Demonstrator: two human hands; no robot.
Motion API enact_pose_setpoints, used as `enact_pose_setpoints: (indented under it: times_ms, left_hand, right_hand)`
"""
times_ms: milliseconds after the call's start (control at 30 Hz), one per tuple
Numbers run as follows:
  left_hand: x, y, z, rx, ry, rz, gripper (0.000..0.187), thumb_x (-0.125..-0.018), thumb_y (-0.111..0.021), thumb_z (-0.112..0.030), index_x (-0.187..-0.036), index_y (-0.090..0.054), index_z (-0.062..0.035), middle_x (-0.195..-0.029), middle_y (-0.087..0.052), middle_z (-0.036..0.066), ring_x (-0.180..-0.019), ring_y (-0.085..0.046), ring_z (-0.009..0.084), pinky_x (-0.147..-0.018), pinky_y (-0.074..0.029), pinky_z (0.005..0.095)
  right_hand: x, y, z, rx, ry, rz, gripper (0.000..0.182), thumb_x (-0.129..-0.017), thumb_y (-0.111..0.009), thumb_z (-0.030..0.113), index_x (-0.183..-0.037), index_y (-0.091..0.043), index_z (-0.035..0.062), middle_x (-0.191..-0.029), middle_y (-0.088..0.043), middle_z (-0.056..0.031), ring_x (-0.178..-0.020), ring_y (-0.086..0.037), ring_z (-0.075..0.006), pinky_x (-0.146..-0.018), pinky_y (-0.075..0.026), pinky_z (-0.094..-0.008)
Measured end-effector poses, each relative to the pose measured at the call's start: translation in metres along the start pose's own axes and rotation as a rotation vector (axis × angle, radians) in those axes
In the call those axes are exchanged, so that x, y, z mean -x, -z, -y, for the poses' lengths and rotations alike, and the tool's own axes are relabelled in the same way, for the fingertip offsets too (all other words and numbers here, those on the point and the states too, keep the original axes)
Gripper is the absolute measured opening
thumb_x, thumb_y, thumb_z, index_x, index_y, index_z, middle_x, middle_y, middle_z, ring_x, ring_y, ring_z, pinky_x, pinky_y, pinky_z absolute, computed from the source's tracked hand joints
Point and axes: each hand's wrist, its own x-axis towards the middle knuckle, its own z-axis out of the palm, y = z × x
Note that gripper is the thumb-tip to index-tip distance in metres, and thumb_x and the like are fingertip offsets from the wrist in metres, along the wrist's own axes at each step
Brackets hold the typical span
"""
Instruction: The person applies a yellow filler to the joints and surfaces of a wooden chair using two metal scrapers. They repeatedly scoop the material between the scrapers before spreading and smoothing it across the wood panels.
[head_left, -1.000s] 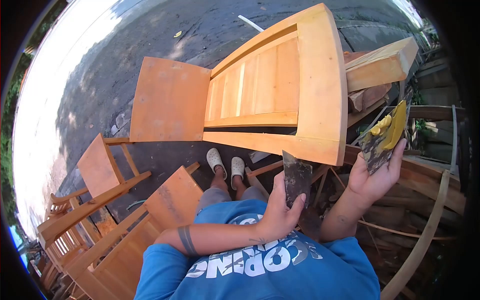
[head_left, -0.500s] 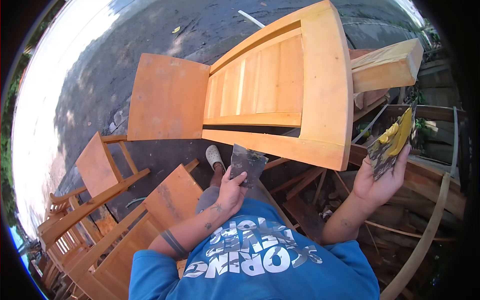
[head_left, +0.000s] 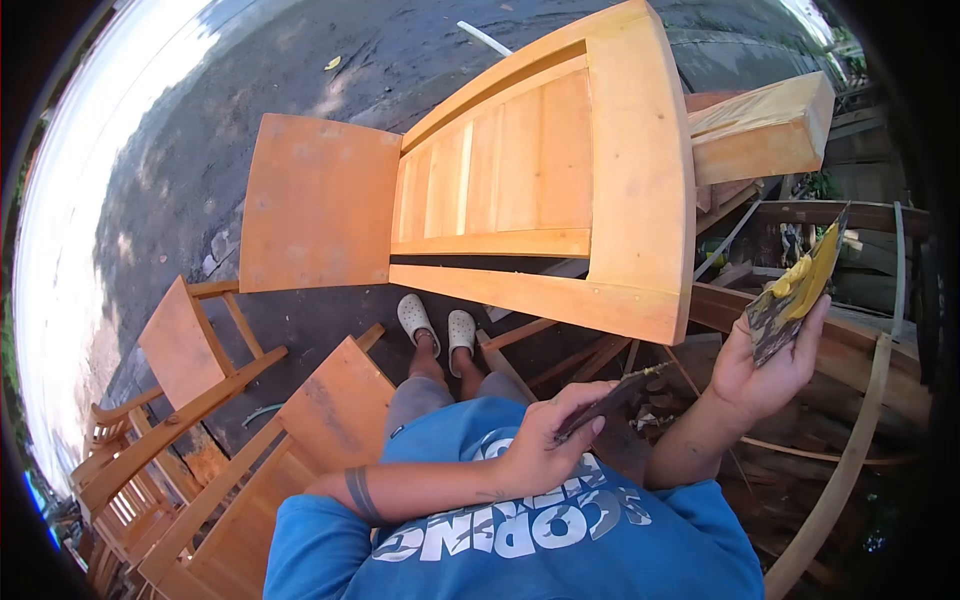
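Note:
My left hand (head_left: pixel 545 440) grips a dark putty scraper (head_left: pixel 612 392), its blade turned almost flat and pointing right, close to my chest. Out to the right, my right hand (head_left: pixel 765 365) holds up a dirty board (head_left: pixel 795 290) loaded with yellow wood filler (head_left: pixel 797 272). An orange wooden chair (head_left: pixel 540 180) lies tipped in front of me, its backrest top rail nearest, just above both hands. Neither hand touches the chair.
Two more orange chairs (head_left: pixel 210 390) stand at the lower left. A thick wooden beam (head_left: pixel 762 125) lies behind the chair at right. Scrap wood and curved slats (head_left: pixel 850 470) are piled at right. My feet in white clogs (head_left: pixel 435 322) stand on dark pavement.
My left hand swung the scraper left toward my knee, then back to the middle, and turned the blade from upright to nearly flat. My right hand with the filler board stayed raised.

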Motion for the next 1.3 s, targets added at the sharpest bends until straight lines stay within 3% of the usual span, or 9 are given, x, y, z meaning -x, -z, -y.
enact_pose_setpoints:
  times_ms: [100,200,300,400,567,733,900,1033,1300]
  left_hand:
    - [0.0,0.039,-0.012,0.022,0.105,0.201,0.035,-0.087,-0.053,0.007,-0.121,-0.054,-0.0016,-0.1,-0.062,0.005,-0.084,-0.058,0.0102,-0.077,-0.045,0.0237]
    - [0.015,0.11,0.023,-0.068,0.397,-0.073,0.03,-0.079,-0.061,0.008,-0.108,-0.061,0.0016,-0.094,-0.064,0.002,-0.085,-0.057,0.0073,-0.076,-0.045,0.0216]
    - [0.027,0.199,0.069,-0.4,0.532,-0.447,0.033,-0.072,-0.058,0.002,-0.106,-0.061,0.0028,-0.087,-0.066,0.008,-0.078,-0.063,0.0166,-0.072,-0.05,0.0293]
    - [0.02,0.265,0.123,-0.718,0.538,-0.525,0.039,-0.069,-0.059,-0.004,-0.108,-0.062,-0.0031,-0.092,-0.068,0.016,-0.085,-0.066,0.0274,-0.077,-0.051,0.0351]
    - [-0.032,0.27,0.123,-0.986,0.608,-0.362,0.043,-0.068,-0.059,-0.009,-0.11,-0.064,-0.0107,-0.098,-0.066,0.022,-0.095,-0.063,0.0362,-0.085,-0.05,0.0414]
    - [-0.049,0.177,0.048,-0.94,0.442,-0.003,0.046,-0.068,-0.061,-0.016,-0.112,-0.061,-0.001,-0.093,-0.065,0.026,-0.088,-0.063,0.0407,-0.084,-0.05,0.0447]
    - [-0.065,0.182,-0.024,-0.309,0.434,0.166,0.037,-0.069,-0.052,0.002,-0.105,-0.059,0.0023,-0.087,-0.063,0.007,-0.079,-0.058,0.0124,-0.074,-0.048,0.0269]
    - [-0.099,0.239,-0.016,-0.606,0.505,0.114,0.032,-0.072,-0.054,0.001,-0.104,-0.055,0.0002,-0.086,-0.063,0.013,-0.078,-0.061,0.021,-0.073,-0.049,0.0318]
    - [-0.168,0.226,-0.02,-1.231,0.368,0.587,0.036,-0.071,-0.052,-0.002,-0.107,-0.055,-0.0003,-0.09,-0.064,0.023,-0.086,-0.062,0.0379,-0.077,-0.05,0.0412]
  right_hand:
    - [-0.002,0.005,0.002,0.057,0.054,-0.104,0.034,-0.099,-0.042,0.019,-0.118,-0.051,-0.0084,-0.11,-0.062,-0.0229,-0.095,-0.065,-0.0279,-0.071,-0.059,-0.0314]
    - [-0.006,0.011,0.006,0.06,0.05,-0.175,0.035,-0.099,-0.041,0.019,-0.117,-0.05,-0.0107,-0.107,-0.061,-0.0255,-0.093,-0.064,-0.0312,-0.067,-0.061,-0.0311]
    - [-0.005,0.02,0.009,0.051,0.011,-0.158,0.036,-0.1,-0.041,0.018,-0.117,-0.05,-0.0115,-0.106,-0.061,-0.0255,-0.094,-0.064,-0.0311,-0.066,-0.061,-0.0309]
    - [-0.006,0.013,-0.001,0.05,-0.035,-0.156,0.036,-0.1,-0.04,0.019,-0.117,-0.05,-0.0111,-0.106,-0.062,-0.0248,-0.092,-0.064,-0.0316,-0.065,-0.061,-0.031]
    - [0.0,-0.008,-0.018,0.128,-0.026,-0.19,0.034,-0.1,-0.041,0.018,-0.118,-0.05,-0.0094,-0.104,-0.063,-0.0242,-0.088,-0.066,-0.0317,-0.065,-0.061,-0.0315]
    - [0.001,-0.01,-0.014,0.12,-0.023,-0.149,0.035,-0.1,-0.04,0.019,-0.118,-0.049,-0.0088,-0.107,-0.062,-0.0246,-0.092,-0.065,-0.0306,-0.067,-0.061,-0.0316]
    - [0.005,-0.021,-0.015,0.108,0.032,-0.244,0.035,-0.101,-0.038,0.02,-0.117,-0.047,-0.0099,-0.106,-0.059,-0.0221,-0.089,-0.06,-0.0252,-0.068,-0.059,-0.0266]
    - [0.018,-0.027,-0.015,-0.008,0.007,-0.141,0.033,-0.101,-0.038,0.02,-0.114,-0.045,-0.0096,-0.103,-0.053,-0.0188,-0.081,-0.054,-0.0212,-0.062,-0.056,-0.0228]
    - [0.048,-0.031,-0.018,0.02,0.025,-0.219,0.043,-0.102,-0.033,0.032,-0.123,-0.047,-0.0033,-0.098,-0.06,-0.0176,-0.076,-0.058,-0.0191,-0.053,-0.057,-0.0246]
